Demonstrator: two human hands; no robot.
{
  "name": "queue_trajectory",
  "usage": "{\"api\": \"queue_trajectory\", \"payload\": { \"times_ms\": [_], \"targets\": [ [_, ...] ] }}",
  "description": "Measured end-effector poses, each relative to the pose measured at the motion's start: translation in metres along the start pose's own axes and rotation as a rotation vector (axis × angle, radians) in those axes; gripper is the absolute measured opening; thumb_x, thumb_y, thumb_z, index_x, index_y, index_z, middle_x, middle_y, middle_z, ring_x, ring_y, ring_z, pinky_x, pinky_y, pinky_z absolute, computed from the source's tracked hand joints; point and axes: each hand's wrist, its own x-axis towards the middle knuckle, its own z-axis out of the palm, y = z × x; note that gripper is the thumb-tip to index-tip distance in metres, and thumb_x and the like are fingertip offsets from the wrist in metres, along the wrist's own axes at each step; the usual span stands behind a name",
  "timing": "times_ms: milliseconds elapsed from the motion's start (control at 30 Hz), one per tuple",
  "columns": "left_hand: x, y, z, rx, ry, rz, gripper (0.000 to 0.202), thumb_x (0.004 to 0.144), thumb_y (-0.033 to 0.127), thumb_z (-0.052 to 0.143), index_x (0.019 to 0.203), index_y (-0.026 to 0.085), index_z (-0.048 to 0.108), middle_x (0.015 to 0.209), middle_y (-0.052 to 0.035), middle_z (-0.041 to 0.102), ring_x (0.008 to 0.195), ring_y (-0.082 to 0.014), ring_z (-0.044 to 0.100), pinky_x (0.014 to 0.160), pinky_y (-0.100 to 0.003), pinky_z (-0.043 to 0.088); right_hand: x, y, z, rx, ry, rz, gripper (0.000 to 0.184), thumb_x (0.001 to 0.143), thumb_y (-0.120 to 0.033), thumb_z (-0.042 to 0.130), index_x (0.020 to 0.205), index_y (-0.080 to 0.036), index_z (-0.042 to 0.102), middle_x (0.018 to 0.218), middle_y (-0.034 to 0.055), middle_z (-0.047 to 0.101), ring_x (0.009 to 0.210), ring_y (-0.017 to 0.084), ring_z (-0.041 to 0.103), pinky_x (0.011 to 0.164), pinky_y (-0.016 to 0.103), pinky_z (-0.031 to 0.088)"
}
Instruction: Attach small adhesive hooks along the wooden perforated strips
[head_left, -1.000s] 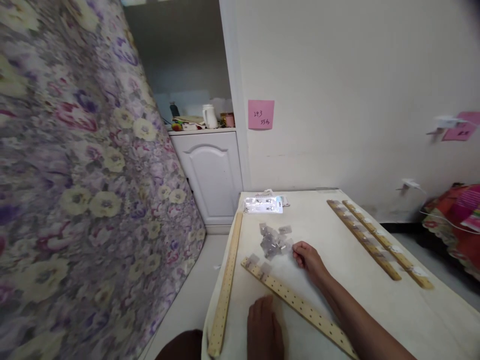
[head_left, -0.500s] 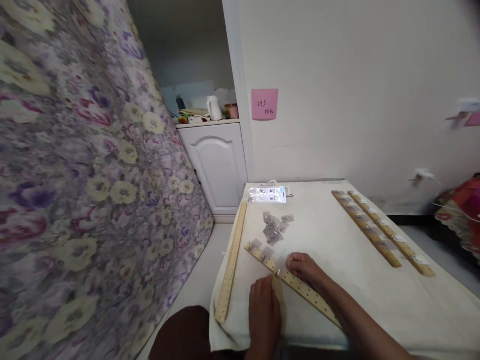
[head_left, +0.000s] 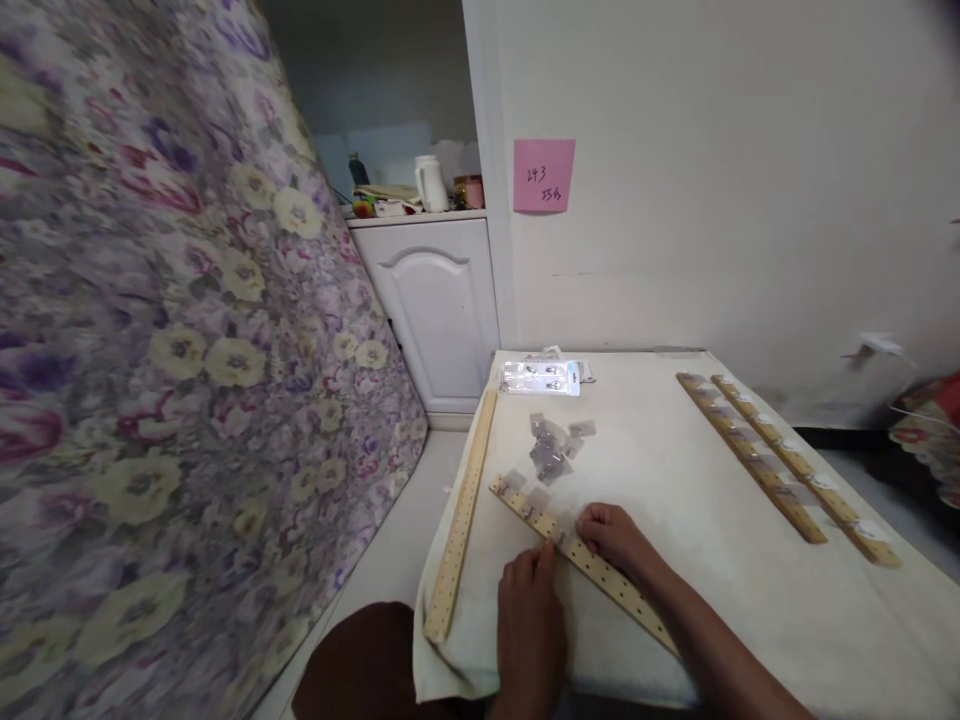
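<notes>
A perforated wooden strip (head_left: 600,577) lies diagonally on the cloth-covered table (head_left: 675,480). My left hand (head_left: 529,615) rests on the table beside the strip, its fingertips touching the strip's near edge. My right hand (head_left: 616,538) is closed in a pinch on the strip, holding something too small to make out. Two small clear packets (head_left: 525,490) hang at the strip's far end. A pile of clear packets (head_left: 556,448) lies just beyond.
Another perforated strip (head_left: 461,518) lies along the table's left edge. Two strips (head_left: 780,465) with packets attached lie at the right. A blister pack (head_left: 540,377) sits at the far edge. A floral mattress (head_left: 165,330) leans at left; a white cabinet (head_left: 431,300) stands behind.
My right hand came back from the packet pile to the diagonal strip. My left hand slid up to the strip's edge. The view has shifted downward and to the right.
</notes>
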Motion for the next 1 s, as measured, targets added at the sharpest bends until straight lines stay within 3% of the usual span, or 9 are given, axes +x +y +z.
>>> {"api": "queue_trajectory", "payload": {
  "times_ms": [467, 1000],
  "targets": [
    [0.0000, 0.0019, 0.0039, 0.062, -0.024, -0.038, 0.054, 0.083, 0.002, 0.042, 0.131, 0.026, 0.046, 0.115, -0.0037, 0.055, 0.103, -0.0198, 0.046, 0.090, -0.033, 0.034, -0.0025, -0.0067, 0.0011, -0.123, 0.044, 0.011, 0.015, 0.067, -0.023, 0.050, 0.053, -0.019, 0.049, 0.042, -0.0043, 0.049, 0.043, 0.009, 0.038, 0.045, 0.021, 0.028],
    [0.0007, 0.0027, 0.0047, 0.138, -0.018, -0.015, 0.051, 0.083, 0.004, 0.045, 0.130, 0.024, 0.047, 0.114, -0.0048, 0.055, 0.101, -0.0199, 0.047, 0.089, -0.032, 0.035, -0.0033, -0.0083, 0.0018, -0.193, 0.064, -0.055, 0.022, 0.071, -0.033, 0.054, 0.056, -0.020, 0.046, 0.046, -0.0044, 0.047, 0.047, 0.010, 0.041, 0.047, 0.022, 0.030]
  ]
}}
